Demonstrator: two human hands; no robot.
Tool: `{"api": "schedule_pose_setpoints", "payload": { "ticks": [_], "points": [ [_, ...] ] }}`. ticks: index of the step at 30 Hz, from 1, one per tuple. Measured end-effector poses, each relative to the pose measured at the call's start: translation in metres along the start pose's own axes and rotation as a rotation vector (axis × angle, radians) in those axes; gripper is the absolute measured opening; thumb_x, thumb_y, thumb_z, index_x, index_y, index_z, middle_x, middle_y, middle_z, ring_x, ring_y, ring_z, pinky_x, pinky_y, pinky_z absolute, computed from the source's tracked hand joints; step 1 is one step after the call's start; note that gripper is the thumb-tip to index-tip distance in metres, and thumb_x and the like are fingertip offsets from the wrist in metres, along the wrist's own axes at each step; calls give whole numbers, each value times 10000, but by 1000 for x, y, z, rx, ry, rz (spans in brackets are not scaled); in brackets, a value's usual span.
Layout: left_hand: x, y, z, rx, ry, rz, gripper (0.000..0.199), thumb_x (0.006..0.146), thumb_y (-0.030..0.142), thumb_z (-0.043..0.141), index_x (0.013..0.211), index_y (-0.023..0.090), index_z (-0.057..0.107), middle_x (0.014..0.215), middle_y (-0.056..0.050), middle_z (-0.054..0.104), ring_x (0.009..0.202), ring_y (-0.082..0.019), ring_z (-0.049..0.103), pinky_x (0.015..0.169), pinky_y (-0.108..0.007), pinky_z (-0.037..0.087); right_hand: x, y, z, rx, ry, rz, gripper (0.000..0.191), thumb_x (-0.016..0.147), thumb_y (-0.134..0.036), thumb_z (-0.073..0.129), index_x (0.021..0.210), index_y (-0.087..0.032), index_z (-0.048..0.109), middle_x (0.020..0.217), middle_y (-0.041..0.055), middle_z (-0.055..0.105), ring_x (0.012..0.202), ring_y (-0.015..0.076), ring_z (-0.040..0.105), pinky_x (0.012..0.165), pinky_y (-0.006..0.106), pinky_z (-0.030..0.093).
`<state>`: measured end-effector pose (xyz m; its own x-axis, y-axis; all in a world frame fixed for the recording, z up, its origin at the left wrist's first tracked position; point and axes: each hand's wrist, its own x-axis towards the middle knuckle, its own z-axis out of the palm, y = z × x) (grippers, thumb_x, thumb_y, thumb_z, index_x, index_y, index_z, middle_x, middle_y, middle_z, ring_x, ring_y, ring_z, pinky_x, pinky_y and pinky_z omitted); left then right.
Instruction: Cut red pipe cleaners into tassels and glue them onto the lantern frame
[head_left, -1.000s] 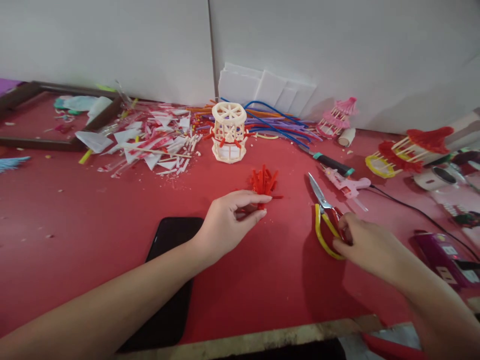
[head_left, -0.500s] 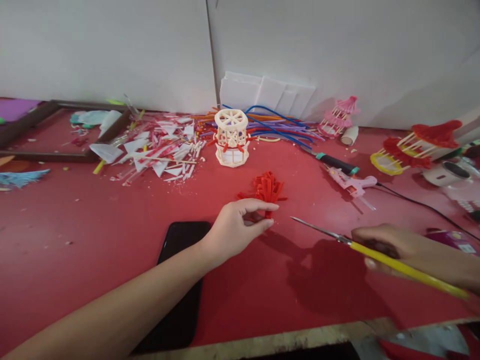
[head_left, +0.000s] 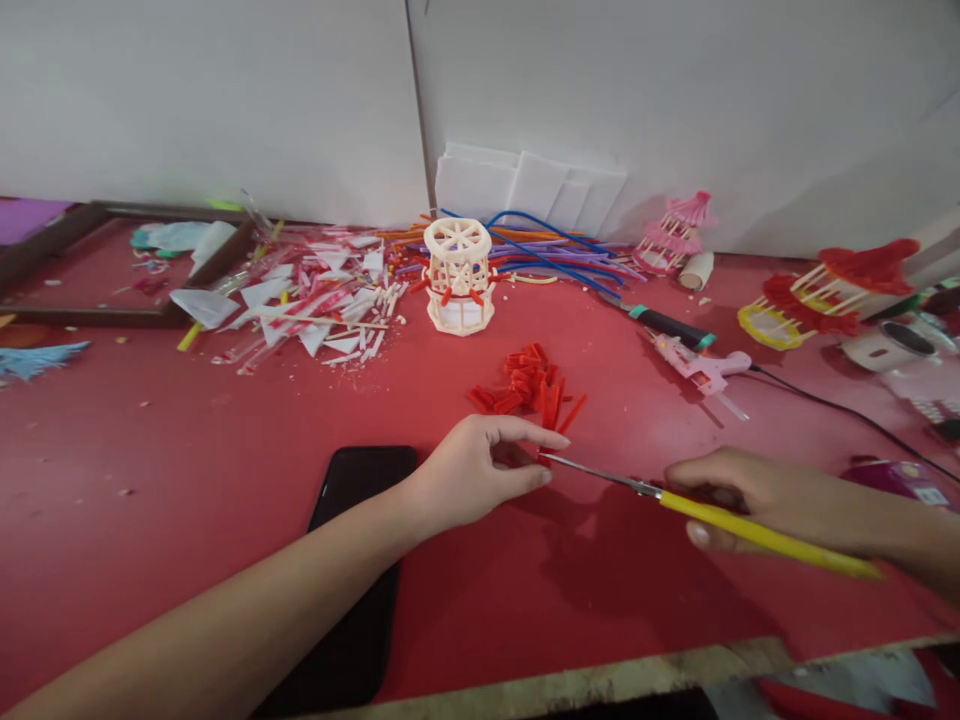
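My left hand (head_left: 480, 470) pinches the lower ends of a few red strips (head_left: 551, 402) between thumb and fingers, near the middle of the red table. Just beyond the fingertips lies a loose pile of short red pieces (head_left: 521, 380). My right hand (head_left: 757, 500) grips scissors (head_left: 720, 515) with long yellow handles, and the metal tip reaches the strips at my left fingertips. Behind the pile stands a cream lattice tower (head_left: 460, 275) with red bits around its waist.
A black phone (head_left: 352, 600) lies under my left forearm. Paper and plastic scraps (head_left: 315, 300) cover the back left. A pink glue gun (head_left: 701, 365), its cord and red-and-yellow models (head_left: 832, 290) are at the right. Coloured sticks (head_left: 570, 250) lie along the wall.
The scissors and my right hand have moved left, bringing the tip to my left fingertips. The red bundle has come apart, with fewer strips upright and more pieces lying in the pile.
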<state>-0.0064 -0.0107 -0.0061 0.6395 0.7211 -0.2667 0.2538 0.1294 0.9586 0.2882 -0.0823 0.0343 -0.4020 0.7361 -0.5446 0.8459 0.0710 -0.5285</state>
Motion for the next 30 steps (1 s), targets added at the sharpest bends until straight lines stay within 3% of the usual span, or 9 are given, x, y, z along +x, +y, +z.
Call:
{"api": "schedule_pose_setpoints", "payload": {
  "ticks": [3, 8, 18, 25, 30],
  "points": [
    [1, -2, -1, -9, -20, 0, 335, 751, 210, 750, 1085, 193, 761, 802, -14, 728, 673, -109, 629, 617, -206, 474, 4, -5, -2, 25, -126, 61, 437, 863, -609, 572, 755, -190, 510, 715, -21, 510, 631, 119, 449, 540, 234, 274],
    [0, -2, -2, -17, -40, -5, 316, 748, 221, 756, 1063, 197, 765, 787, -5, 735, 607, -81, 577, 564, -185, 443, 7, -8, -3, 106, -160, 77, 466, 863, -643, 552, 762, -191, 499, 716, -29, 474, 634, 113, 413, 546, 237, 261],
    [-1, -2, -1, -21, -65, -12, 314, 736, 236, 747, 1046, 198, 773, 836, -30, 762, 642, -114, 634, 588, -211, 468, 8, -10, -7, 93, -156, 26, 422, 849, -580, 613, 726, -189, 514, 673, -49, 389, 609, 100, 345, 528, 229, 240],
    [-1, -5, 0, -49, -95, -38, 349, 728, 264, 760, 1069, 187, 766, 870, -59, 762, 657, -126, 645, 597, -221, 465, 10, -8, -4, 141, -195, 54, 474, 815, -625, 631, 686, -190, 492, 643, -61, 357, 586, 92, 314, 516, 226, 230],
    [-1, -7, -1, -38, -100, -36, 358, 728, 273, 758, 1076, 192, 764, 880, -68, 758, 673, -136, 646, 617, -237, 474, 12, -6, 3, 124, -139, 56, 495, 783, -643, 661, 664, -184, 521, 621, -65, 364, 569, 87, 307, 502, 221, 219]
  ]
}}
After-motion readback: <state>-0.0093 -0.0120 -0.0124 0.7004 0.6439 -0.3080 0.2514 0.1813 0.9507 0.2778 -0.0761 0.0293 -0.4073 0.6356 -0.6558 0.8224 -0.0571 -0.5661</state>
